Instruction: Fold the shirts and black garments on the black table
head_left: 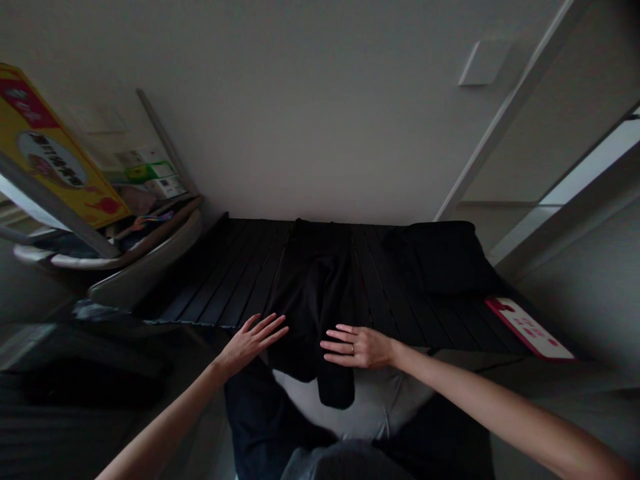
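A black garment (310,287) lies across the middle of a black slatted table (245,260). Its near end hangs over the front edge toward my lap; its exact kind is hard to make out in the dim light. My left hand (255,339) is at the garment's left side by the table edge, fingers outstretched. On the right part of the garment, near the edge, rests my right hand (359,347), its fingers extended and a ring on one of them. Neither hand grips the cloth.
A folded black cloth (440,257) lies at the table's right. In front of it is a white and red card (533,330). At left stands a rack (145,247) holding a yellow box (55,153) and small items. A wall (320,120) rises behind the table.
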Tool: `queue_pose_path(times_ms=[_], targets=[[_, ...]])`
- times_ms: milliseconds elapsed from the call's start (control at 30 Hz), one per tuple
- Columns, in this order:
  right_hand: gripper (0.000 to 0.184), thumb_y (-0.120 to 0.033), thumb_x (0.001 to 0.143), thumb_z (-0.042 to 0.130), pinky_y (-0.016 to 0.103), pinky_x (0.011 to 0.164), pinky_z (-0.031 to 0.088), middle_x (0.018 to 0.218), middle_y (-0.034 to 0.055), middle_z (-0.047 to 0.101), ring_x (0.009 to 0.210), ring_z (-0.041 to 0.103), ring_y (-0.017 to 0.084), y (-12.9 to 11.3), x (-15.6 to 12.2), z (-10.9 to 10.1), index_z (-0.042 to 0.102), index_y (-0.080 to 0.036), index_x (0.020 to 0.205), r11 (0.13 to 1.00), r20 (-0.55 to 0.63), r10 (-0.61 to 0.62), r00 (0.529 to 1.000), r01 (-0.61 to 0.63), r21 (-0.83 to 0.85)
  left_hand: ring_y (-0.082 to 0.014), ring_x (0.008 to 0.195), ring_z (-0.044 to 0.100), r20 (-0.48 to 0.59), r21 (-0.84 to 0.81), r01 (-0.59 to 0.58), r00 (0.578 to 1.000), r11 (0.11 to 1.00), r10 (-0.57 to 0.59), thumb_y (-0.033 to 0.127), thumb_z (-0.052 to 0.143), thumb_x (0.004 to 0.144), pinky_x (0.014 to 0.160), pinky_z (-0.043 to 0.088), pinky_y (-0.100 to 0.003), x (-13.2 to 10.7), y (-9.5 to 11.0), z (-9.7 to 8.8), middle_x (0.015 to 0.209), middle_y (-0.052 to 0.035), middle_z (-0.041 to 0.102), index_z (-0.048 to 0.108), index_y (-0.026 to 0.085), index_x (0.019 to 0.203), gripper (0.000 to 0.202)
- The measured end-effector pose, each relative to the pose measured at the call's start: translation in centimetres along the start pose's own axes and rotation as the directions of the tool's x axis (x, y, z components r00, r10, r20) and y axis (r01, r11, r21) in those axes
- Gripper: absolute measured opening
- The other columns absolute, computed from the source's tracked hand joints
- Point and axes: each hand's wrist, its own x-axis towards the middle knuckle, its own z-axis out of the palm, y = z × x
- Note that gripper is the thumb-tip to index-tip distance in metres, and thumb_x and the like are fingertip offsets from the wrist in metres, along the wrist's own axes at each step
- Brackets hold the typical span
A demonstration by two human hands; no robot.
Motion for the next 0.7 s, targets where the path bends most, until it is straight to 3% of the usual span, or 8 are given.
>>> queue_pose_path(times_ms=[67,133,200,267,333,400,567,700], targets=[[0.043,-0.015,0.096,0.039,0.043,0.101,0.049,0.141,0.0099,0.054,0.127,0.053,0.024,0.2,0.1,-0.1,0.05,-0.017,0.138,0.99,-0.023,0.047,0.999,-0.043,0.132,-0.0199,0.139,0.036,-0.009,-0.024,-0.011,1.0,1.0,0.011,0.007,0.04,0.092,0.11,0.028,-0.039,0.2,-0.2,0.2,0.154,0.0004,0.037,0.021,0.035,0.151,0.069],[0.044,-0.016,0.097,0.035,0.04,0.097,0.051,0.134,0.0123,0.06,0.121,0.058,0.021,0.5,0.3,-0.6,0.047,-0.016,0.14,0.931,-0.046,0.191,0.981,-0.166,0.325,-0.0209,0.137,0.039,-0.033,-0.103,-0.022,0.999,0.994,0.019,0.011,0.041,0.093,0.109,0.029,-0.038,0.5,-0.4,0.3,0.151,-0.0013,0.042,0.023,0.034,0.151,0.065],[0.045,-0.018,0.097,0.035,0.035,0.095,0.051,0.131,0.0116,0.062,0.116,0.061,0.018,0.8,0.5,-1.6,0.043,-0.018,0.142,0.776,-0.031,0.396,0.918,-0.316,0.546,-0.0203,0.133,0.045,-0.067,-0.25,-0.039,0.998,0.967,0.022,0.015,0.042,0.094,0.108,0.031,-0.038,1.0,-0.5,0.0,0.145,-0.004,0.05,0.027,0.031,0.15,0.06],[0.045,-0.021,0.097,0.038,0.033,0.094,0.051,0.128,0.0091,0.064,0.113,0.063,0.017,1.3,0.8,-3.0,0.041,-0.021,0.141,0.53,0.051,0.596,0.801,-0.441,0.725,-0.0194,0.127,0.051,-0.09,-0.44,-0.034,0.996,0.897,-0.007,0.019,0.042,0.094,0.109,0.032,-0.04,1.7,-0.5,-0.8,0.138,-0.0064,0.058,0.035,0.03,0.147,0.055],[0.039,-0.024,0.096,0.041,0.032,0.09,0.051,0.118,0.0066,0.068,0.106,0.065,0.017,1.8,1.2,-4.6,0.046,-0.022,0.135,0.302,0.129,0.731,0.67,-0.487,0.819,-0.0205,0.122,0.054,-0.075,-0.638,0.024,0.993,0.77,-0.093,0.024,0.044,0.094,0.109,0.034,-0.042,2.4,-0.3,-2.1,0.129,-0.008,0.063,0.047,0.028,0.14,0.046],[0.031,-0.028,0.095,0.044,0.032,0.087,0.051,0.11,0.0052,0.068,0.1,0.065,0.018,2.4,1.6,-6.0,0.053,-0.021,0.124,0.167,0.166,0.793,0.586,-0.471,0.866,-0.0225,0.118,0.056,-0.004,-0.812,0.107,0.982,0.573,-0.19,0.032,0.045,0.093,0.104,0.041,-0.04,3.1,0.3,-3.5,0.123,-0.0093,0.066,0.056,0.025,0.131,0.04],[0.03,-0.032,0.086,0.056,0.032,0.086,0.049,0.111,0.0044,0.065,0.103,0.059,0.02,4.3,1.3,-6.7,0.058,-0.022,0.114,0.1,0.128,0.852,0.508,-0.398,0.912,-0.0229,0.106,0.062,0.163,-0.98,0.195,0.9,0.038,-0.405,0.041,0.056,0.087,0.096,0.048,-0.035,6.1,1.5,-5.8,0.12,-0.0086,0.066,0.051,0.022,0.134,0.051],[0.03,-0.033,0.082,0.059,0.032,0.088,0.047,0.107,0.0032,0.065,0.101,0.059,0.019,7.3,-0.3,-4.8,0.057,-0.022,0.11,0.089,0.06,0.928,0.368,-0.376,0.922,-0.0259,0.118,0.056,0.15,-0.989,0.103,0.747,-0.11,-0.647,0.044,0.06,0.083,0.105,0.041,-0.039,9.9,0.1,-4.7,0.126,-0.0098,0.062,0.052,0.02,0.132,0.055]])
